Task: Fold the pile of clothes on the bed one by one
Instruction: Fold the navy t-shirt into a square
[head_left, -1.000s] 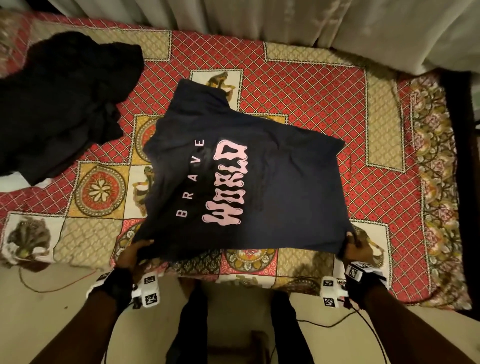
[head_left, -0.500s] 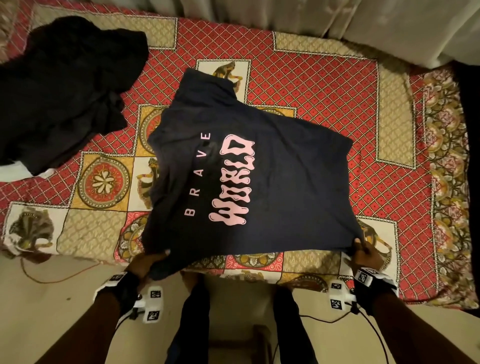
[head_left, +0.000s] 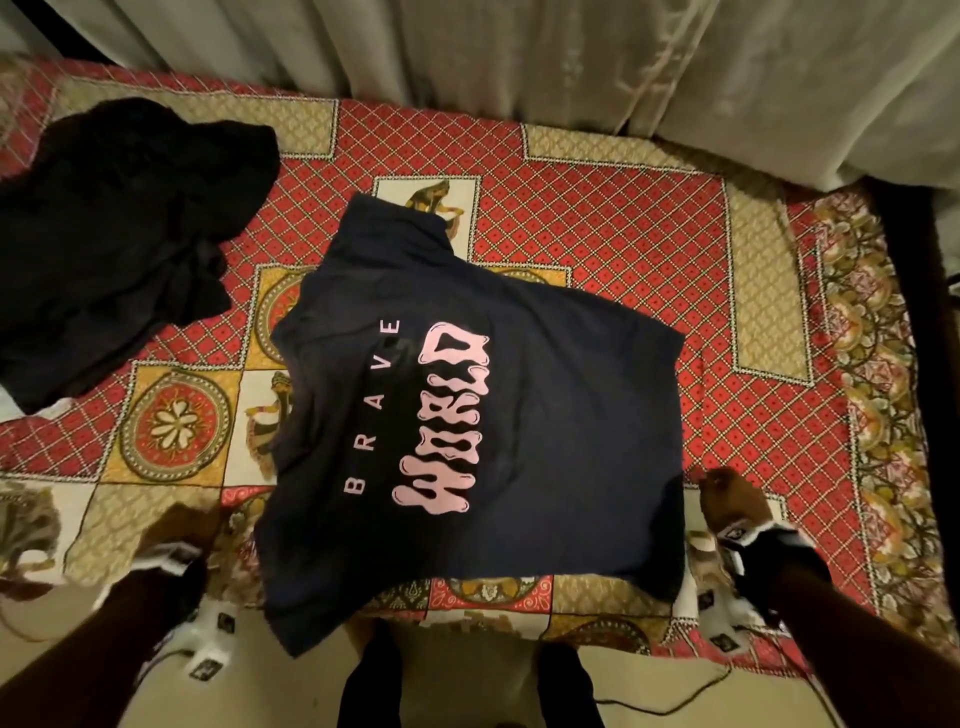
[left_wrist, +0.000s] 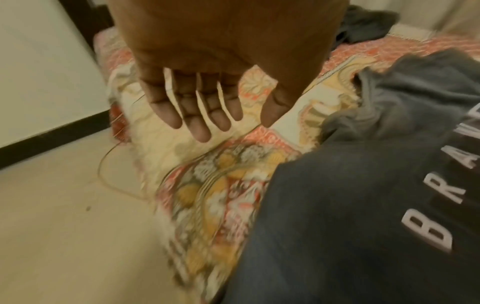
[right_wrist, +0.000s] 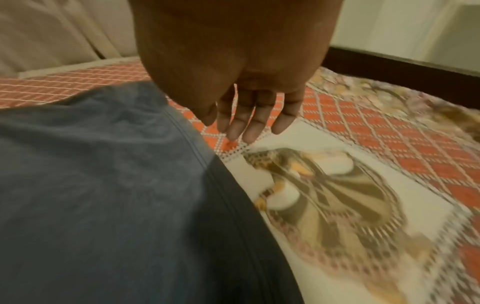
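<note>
A dark navy T-shirt (head_left: 545, 431) with pink "BRAVE WORLD" print lies spread on the patterned bedspread (head_left: 597, 249), its near edge hanging over the bed's front. My left hand (head_left: 179, 525) hovers left of the shirt, fingers straight and spread, holding nothing (left_wrist: 205, 115). My right hand (head_left: 730, 501) hovers just right of the shirt's hem (right_wrist: 197, 148), fingers extended and empty (right_wrist: 249, 123). A pile of black clothes (head_left: 114, 228) lies at the bed's far left.
Pale curtains (head_left: 571, 62) hang behind the bed. A dark bed frame (head_left: 914, 291) runs along the right side. Tiled floor (left_wrist: 64, 226) with a thin cable (head_left: 670, 704) lies below the bed's front edge, where my legs (head_left: 374, 680) stand.
Both hands have let go of the shirt's near corners and moved outward. The shirt has dropped flat, its near left corner now draping over the bed's edge.
</note>
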